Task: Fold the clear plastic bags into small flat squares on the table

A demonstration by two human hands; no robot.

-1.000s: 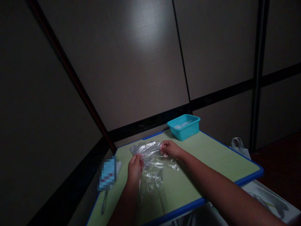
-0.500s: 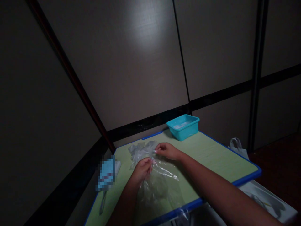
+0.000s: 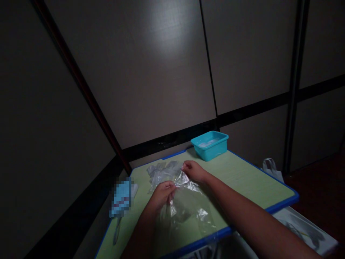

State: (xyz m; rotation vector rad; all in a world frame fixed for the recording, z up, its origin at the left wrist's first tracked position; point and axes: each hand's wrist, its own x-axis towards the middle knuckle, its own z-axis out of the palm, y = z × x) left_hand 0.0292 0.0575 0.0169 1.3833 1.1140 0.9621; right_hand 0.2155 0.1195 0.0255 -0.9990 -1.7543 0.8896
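Clear plastic film (image 3: 188, 208), thin and creased, perhaps a bag, held over the near part of the pale green table (image 3: 242, 176); its lower end reaches the blue front edge and seems to hang past it. Left hand (image 3: 163, 194): thumb and fingers pinched on the film's upper part. Right hand (image 3: 194, 171): fingertips pinched on the same film, farther from the body and to the right. Hands apart, a stretch of film drawn between them. Crumpled plastic (image 3: 159, 172) lies just beyond the left hand; cannot tell whether it joins the held piece. Turquoise tub (image 3: 212, 149), whitish contents, at the far side; pixelated light blue item (image 3: 121, 198) at the left edge, apart from the film.

Step in hand, as judged: spreading or separating the film near its edge. Next move would seem to call for a light pinch on both sides, the folds teased out without tearing, and care that the loose end does not snag on the table edge
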